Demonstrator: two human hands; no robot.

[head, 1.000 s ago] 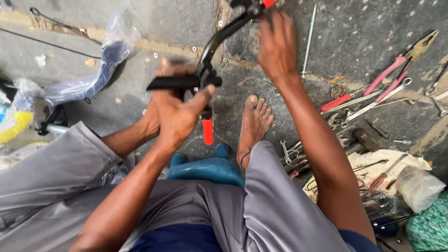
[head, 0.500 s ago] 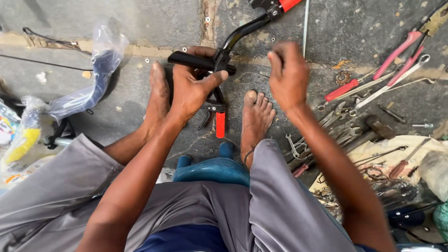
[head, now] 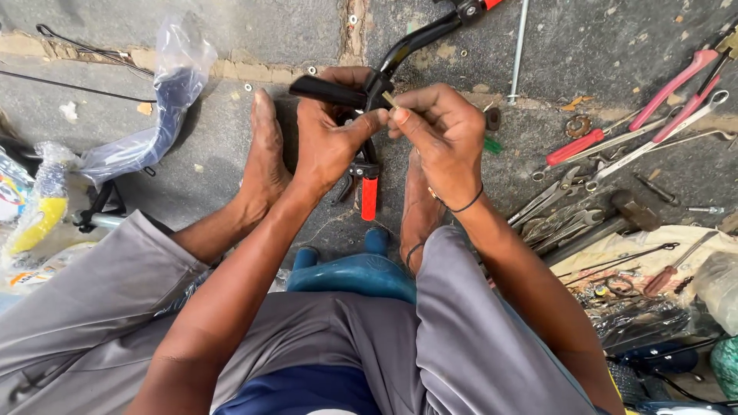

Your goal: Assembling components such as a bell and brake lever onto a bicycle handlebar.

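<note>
Head view, looking straight down from where I sit on a low blue stool (head: 350,270), grey trousers filling the lower frame. Concrete floor (head: 231,46) runs across the whole upper half, cracked, with a pale seam along the upper left.

Largest loose item: a clear plastic bag (head: 157,115) with something blue inside, upper left, lying well apart from my hands. At the far left edge, more plastic wrapping with a yellow piece (head: 31,223) in it.

Centre top: black bicycle handlebar (head: 400,50), curved tube rising toward the top edge, where it meets a red-and-black fitting. Its black grip (head: 327,91) juts toward the left, just above my left hand.

My bare feet are flat on the floor either side of centre; pliers with a red handle (head: 369,196) lie between them, just below the hands.

Right side of frame: a heap of tools: red-handled pliers (head: 676,81) at upper right, a combination wrench (head: 653,131) under them, a hammer (head: 634,209) lower down, and a thin steel rod (head: 519,50) lying upright in the frame near top centre.

Left hand (head: 327,146): fingers curled and closed round the handlebar just under the grip, thumb stretched toward the right hand.

Right hand (head: 442,134): thumb and forefinger pinched tight on a small pale pin-like piece (head: 389,101), its tip touching the handlebar clamp area; I can't tell what the piece is. Other fingers loosely folded. Black band at that wrist.
</note>
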